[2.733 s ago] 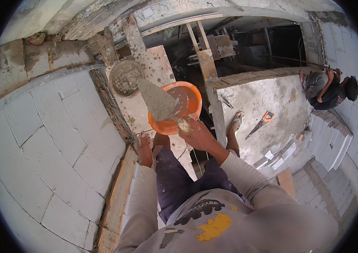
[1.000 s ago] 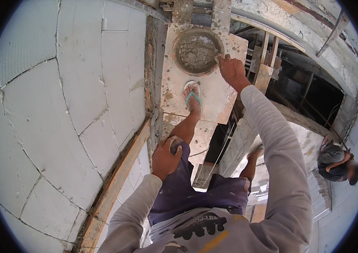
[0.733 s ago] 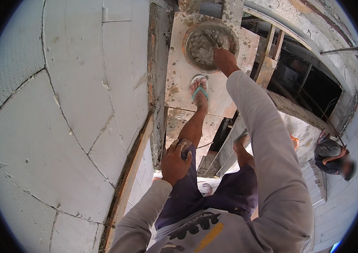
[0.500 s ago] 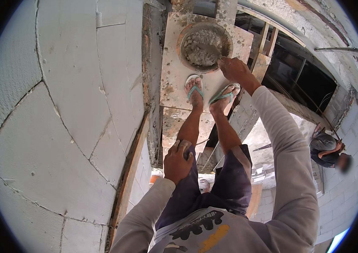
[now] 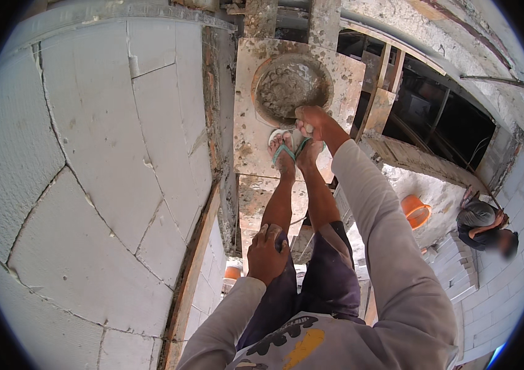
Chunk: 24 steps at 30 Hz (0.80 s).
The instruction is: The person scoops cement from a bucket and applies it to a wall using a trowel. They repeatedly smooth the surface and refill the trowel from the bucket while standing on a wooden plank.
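A person stands on a mortar-stained board [image 5: 256, 123], a block wall [image 5: 89, 185] left of both hands. The right hand [image 5: 311, 120] reaches down, fingers curled at the rim of a mortar pan [image 5: 291, 88]; whether it grips is unclear. The left hand [image 5: 268, 253] rests open on the thigh, with a crouching worker [image 5: 484, 222] and orange bucket [image 5: 416, 211] far below to the right.

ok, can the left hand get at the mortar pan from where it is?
Probably not as it stands. The left hand rests on the left knee, well short of the mortar pan beyond the feet. Nothing blocks the way; the right hand is already at the pan's rim.
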Available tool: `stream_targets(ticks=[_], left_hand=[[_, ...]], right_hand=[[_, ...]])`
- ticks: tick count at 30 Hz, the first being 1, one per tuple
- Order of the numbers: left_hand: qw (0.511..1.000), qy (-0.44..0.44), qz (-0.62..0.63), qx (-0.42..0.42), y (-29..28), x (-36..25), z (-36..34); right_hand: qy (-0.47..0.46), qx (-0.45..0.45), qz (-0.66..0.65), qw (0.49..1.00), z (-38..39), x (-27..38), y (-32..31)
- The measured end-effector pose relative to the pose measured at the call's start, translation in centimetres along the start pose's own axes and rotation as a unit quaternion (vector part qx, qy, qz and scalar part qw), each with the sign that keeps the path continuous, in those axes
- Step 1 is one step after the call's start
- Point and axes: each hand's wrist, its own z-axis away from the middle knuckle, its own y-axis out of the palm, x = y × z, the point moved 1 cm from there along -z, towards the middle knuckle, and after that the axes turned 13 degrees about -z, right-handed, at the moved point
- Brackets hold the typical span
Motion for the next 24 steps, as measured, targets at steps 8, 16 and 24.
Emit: stream_targets(ticks=[8, 16, 24], left_hand=[[1.000, -0.019, 0.022, 0.006, -0.5, -0.2, -0.2], [0.999, -0.029, 0.033, 0.012, 0.8, 0.1, 0.4], [0.997, -0.053, 0.065, 0.001, -0.3, 0.2, 1.1]], right_hand=[[-0.257, 0.060, 0.573, 0.776, 5.5, 3.5, -4.9], [-0.371, -0.050, 0.804, 0.461, -1.6, 5.5, -0.2], [-0.305, -0.026, 0.832, 0.463, 5.6, 4.4, -2.0]])
